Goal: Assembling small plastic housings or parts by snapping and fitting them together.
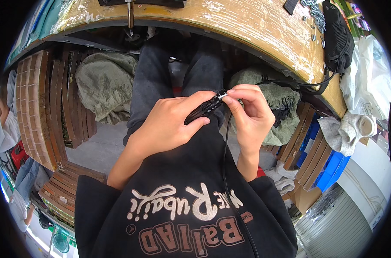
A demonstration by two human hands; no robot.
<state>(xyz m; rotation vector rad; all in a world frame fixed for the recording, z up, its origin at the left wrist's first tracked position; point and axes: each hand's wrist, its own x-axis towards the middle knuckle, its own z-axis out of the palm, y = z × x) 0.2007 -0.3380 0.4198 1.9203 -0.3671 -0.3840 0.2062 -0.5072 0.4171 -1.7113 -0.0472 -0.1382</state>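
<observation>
My left hand (169, 120) is wrapped round a small black device (203, 108) with pale printed marks, held above my lap. Its fingers close on the casing from both sides. At the device's far right end, thumb and forefinger of my right hand (249, 114) pinch a small white and silver plug (222, 96). Whether the plug sits in the device or only touches it, I cannot tell. A thin black cable (224, 163) hangs from near the pinching fingers and runs down across my black shirt.
A worn wooden bench (247, 26) curves across the top, with a metal-tipped tool (130, 17) at its edge. Stacked brown boards (36, 107) stand left, beside a grey-green sack (107, 84). A blue crate (333, 165) and white plastic bags (367, 77) are right. Another person's arm (4, 109) shows far left.
</observation>
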